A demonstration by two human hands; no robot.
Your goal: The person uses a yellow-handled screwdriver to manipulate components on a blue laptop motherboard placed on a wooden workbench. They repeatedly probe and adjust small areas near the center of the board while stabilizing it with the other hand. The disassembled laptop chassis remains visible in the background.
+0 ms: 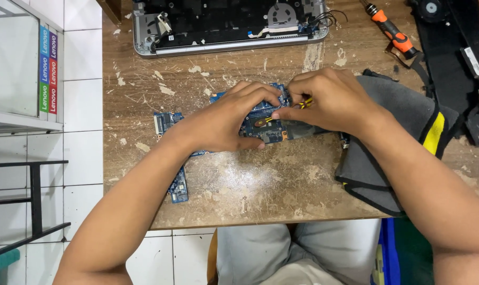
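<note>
A blue laptop circuit board (168, 122) lies flat on the worn wooden table (239, 184). My left hand (223, 119) presses down on the middle of the board, fingers curled over its far edge. My right hand (329, 97) comes in from the right and grips a small tool with a yellow and black handle (304, 103), its tip resting on the board near a dark chip (259, 123). Most of the board's centre is hidden under both hands.
An opened silver laptop base (229, 26) sits at the table's far edge. An orange-handled screwdriver (392, 31) lies at the back right beside black laptop parts (461, 58). A grey cloth with yellow trim (398, 126) covers the right side. White floor tiles and a glass cabinet (17, 68) are left.
</note>
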